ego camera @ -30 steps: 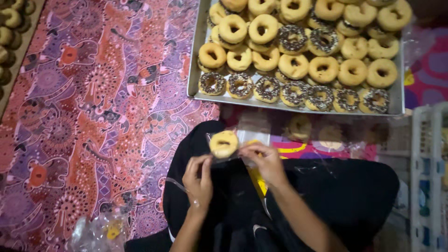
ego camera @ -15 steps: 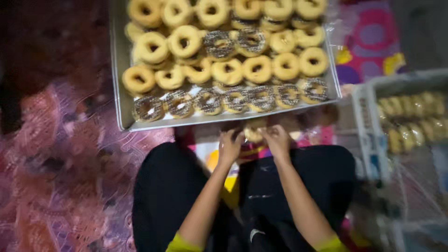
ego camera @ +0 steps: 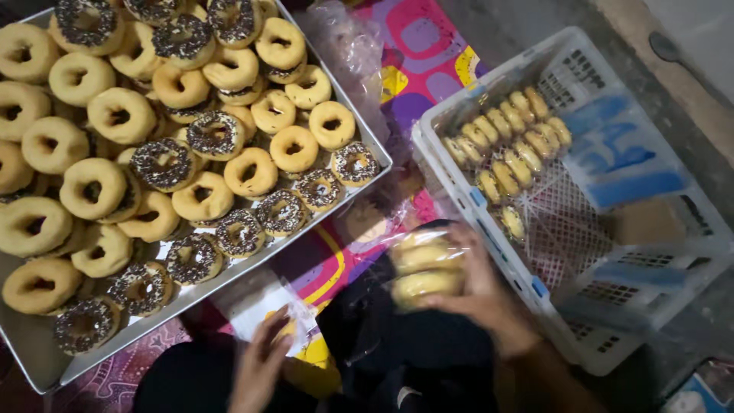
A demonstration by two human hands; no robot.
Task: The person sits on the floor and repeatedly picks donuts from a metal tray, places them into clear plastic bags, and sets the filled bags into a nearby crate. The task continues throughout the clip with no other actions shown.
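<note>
The right hand [ego camera: 478, 287] was raised near the middle of the view, its forearm running down and to the right toward the lower edge. Its fingers [ego camera: 447, 300] were curled inward in a closed grip — thumb side turned left, back of the hand facing the camera. The left hand [ego camera: 264, 359] sat lower and to the left, fingers bent and pointing upward, loosely pinched — its wrist dropping straight down out of sight.

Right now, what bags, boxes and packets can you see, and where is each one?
Clear bag of doughnuts: in the right hand, over the lap.
Clear empty bags: under the left hand, below the metal tray.
White plastic crate: on the right, rows of bagged doughnuts inside.
</note>
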